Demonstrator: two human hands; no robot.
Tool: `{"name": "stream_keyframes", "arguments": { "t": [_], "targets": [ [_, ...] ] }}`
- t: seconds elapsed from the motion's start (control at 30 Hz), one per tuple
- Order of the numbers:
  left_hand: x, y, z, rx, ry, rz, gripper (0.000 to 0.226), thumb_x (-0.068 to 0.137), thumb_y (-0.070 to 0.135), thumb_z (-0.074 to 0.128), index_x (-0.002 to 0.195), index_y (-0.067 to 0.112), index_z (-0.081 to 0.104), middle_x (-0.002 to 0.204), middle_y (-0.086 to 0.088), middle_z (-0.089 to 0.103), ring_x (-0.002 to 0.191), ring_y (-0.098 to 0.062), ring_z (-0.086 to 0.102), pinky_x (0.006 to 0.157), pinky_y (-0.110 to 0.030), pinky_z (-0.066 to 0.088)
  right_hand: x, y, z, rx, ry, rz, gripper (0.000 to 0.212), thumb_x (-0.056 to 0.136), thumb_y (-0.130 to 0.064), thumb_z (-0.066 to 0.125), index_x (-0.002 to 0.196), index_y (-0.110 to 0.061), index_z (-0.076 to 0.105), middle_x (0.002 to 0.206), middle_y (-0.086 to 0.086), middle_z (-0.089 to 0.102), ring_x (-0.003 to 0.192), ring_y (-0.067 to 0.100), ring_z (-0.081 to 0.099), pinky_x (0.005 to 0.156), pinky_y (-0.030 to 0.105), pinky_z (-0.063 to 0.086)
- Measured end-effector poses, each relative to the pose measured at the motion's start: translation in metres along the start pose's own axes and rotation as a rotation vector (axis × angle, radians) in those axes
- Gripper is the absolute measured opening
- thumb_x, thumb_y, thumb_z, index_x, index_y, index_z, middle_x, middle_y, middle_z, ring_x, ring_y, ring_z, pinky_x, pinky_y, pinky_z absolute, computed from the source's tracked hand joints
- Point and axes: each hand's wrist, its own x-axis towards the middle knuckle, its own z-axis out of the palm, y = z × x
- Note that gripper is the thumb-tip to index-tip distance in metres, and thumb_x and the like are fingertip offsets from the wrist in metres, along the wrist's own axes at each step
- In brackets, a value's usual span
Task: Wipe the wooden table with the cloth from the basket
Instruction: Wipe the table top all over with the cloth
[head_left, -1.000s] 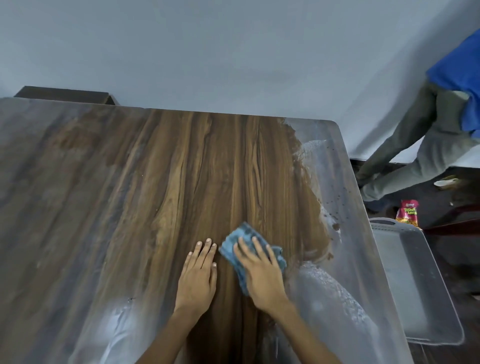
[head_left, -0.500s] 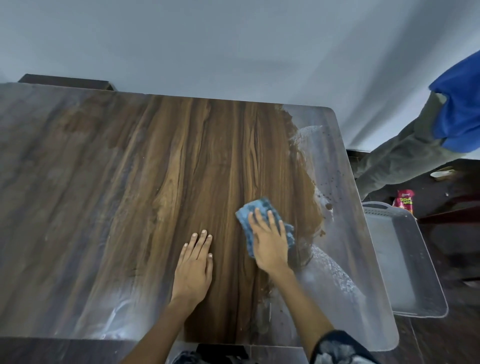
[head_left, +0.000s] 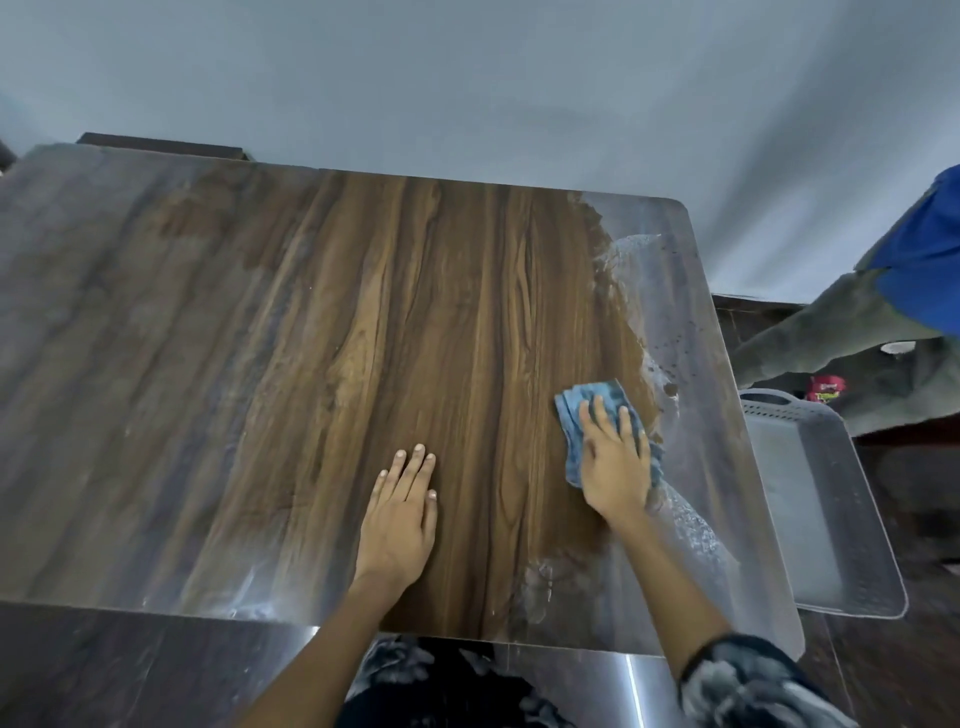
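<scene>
right hand (head_left: 615, 467) flat on cloth (head_left: 597, 402), left hand (head_left: 400, 512) flat on table (head_left: 260, 364)

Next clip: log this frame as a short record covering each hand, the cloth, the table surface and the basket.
left hand: flat on the table, fingers spread, holding nothing
right hand: palm pressing the cloth down
cloth: blue, bunched, near the table's right side
table: wood grain, whitish film along the right edge
basket: grey, beside the table's right edge
</scene>
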Motion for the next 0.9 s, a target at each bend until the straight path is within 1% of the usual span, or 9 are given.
{"name": "stream_keyframes", "arguments": {
  "t": [0.13,0.3,0.4,0.5,0.6,0.67,0.77,0.83,0.9],
  "targets": [
    [-0.004,-0.003,0.001,0.011,0.000,0.004,0.057,0.093,0.037,0.013,0.141,0.015,0.034,0.149,0.003,0.030,0.140,-0.010,0.012,0.114,-0.031,0.013,-0.028,-0.047,0.017,0.021,-0.001,-0.248,0.058,0.096,-0.014,0.042,0.147,-0.031,0.020,0.155,-0.012,0.009,0.145,0.022,0.006,0.113,0.036,-0.007],
    [-0.005,-0.004,-0.001,0.001,-0.016,0.021,0.057,0.093,0.037,0.013,0.142,0.015,0.033,0.151,0.003,0.028,0.140,-0.010,0.010,0.114,-0.030,0.011,-0.124,-0.044,0.042,-0.151,-0.190,-0.518,0.085,0.054,-0.034,0.080,0.132,-0.031,0.045,0.140,-0.010,0.048,0.130,0.019,0.043,0.112,0.038,0.018],
    [-0.007,-0.005,-0.005,-0.001,-0.024,0.040,0.059,0.093,0.038,0.012,0.142,0.014,0.033,0.151,0.002,0.027,0.139,-0.010,0.009,0.114,-0.031,0.012,-0.148,-0.006,0.043,-0.148,-0.166,-0.468,0.083,0.058,-0.029,0.072,0.134,-0.032,0.040,0.140,-0.012,0.046,0.134,0.016,0.028,0.111,0.034,0.008],
    [-0.013,-0.006,-0.007,0.008,-0.042,0.064,0.061,0.092,0.040,0.007,0.143,0.016,0.029,0.152,0.003,0.023,0.139,-0.009,0.003,0.114,-0.029,0.006,-0.141,0.032,0.032,-0.093,-0.074,-0.218,0.073,0.074,-0.013,0.052,0.141,-0.032,0.031,0.145,-0.012,0.034,0.138,0.020,0.028,0.115,0.037,0.012],
    [-0.020,-0.010,-0.009,0.020,-0.063,0.088,0.063,0.091,0.041,0.005,0.144,0.016,0.027,0.153,0.003,0.021,0.139,-0.009,0.001,0.114,-0.028,0.004,-0.107,0.029,0.017,0.014,-0.041,0.066,0.051,0.095,-0.024,0.024,0.146,-0.030,0.026,0.153,-0.010,0.018,0.143,0.024,0.017,0.115,0.046,0.014],
    [-0.024,-0.012,-0.008,0.024,-0.062,0.091,0.061,0.092,0.040,0.007,0.143,0.014,0.030,0.152,0.002,0.024,0.139,-0.011,0.005,0.114,-0.031,0.008,-0.089,0.002,0.012,-0.009,-0.035,0.120,0.050,0.100,-0.024,0.026,0.148,-0.030,0.014,0.155,-0.011,0.003,0.145,0.022,0.002,0.116,0.044,0.002],
    [-0.030,-0.013,-0.008,0.008,-0.068,0.094,0.060,0.092,0.039,0.009,0.142,0.013,0.032,0.151,0.001,0.026,0.140,-0.013,0.010,0.114,-0.034,0.012,-0.099,-0.048,0.023,0.003,0.015,-0.066,0.056,0.092,-0.009,0.040,0.144,-0.027,0.030,0.152,-0.009,0.018,0.141,0.025,0.021,0.112,0.043,0.011],
    [-0.032,-0.015,-0.008,0.008,-0.069,0.102,0.061,0.092,0.039,0.009,0.142,0.013,0.032,0.151,0.001,0.026,0.139,-0.011,0.009,0.114,-0.033,0.011,-0.129,-0.068,0.039,-0.068,-0.087,-0.289,0.057,0.075,-0.021,0.057,0.132,-0.027,0.048,0.142,-0.007,0.046,0.128,0.024,0.046,0.107,0.044,0.030],
    [-0.033,-0.016,-0.009,0.009,-0.073,0.112,0.061,0.092,0.039,0.009,0.142,0.013,0.031,0.152,0.000,0.024,0.139,-0.010,0.006,0.114,-0.032,0.009,-0.163,-0.067,0.045,-0.118,-0.241,-0.404,0.074,0.061,-0.033,0.072,0.130,-0.029,0.047,0.138,-0.010,0.050,0.125,0.020,0.050,0.110,0.041,0.027]
  ]
}}
